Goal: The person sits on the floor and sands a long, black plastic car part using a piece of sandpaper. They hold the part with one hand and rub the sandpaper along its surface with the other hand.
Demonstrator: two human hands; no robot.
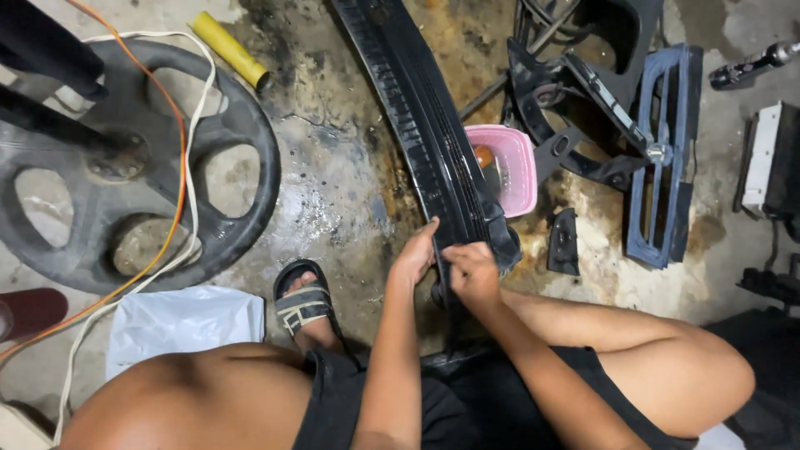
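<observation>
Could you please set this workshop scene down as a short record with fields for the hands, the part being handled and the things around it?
setting: stained, wet concrete floor, seen from above
left hand: left hand grips the left edge of the long black ribbed plastic trim panel
right hand: right hand pinches the panel's near end
panel: runs from the lap away up the frame
beside panel: pink plastic tub to its right
left side: dark round metal wheel, orange and white cables, yellow tube
near foot: white plastic bag
</observation>
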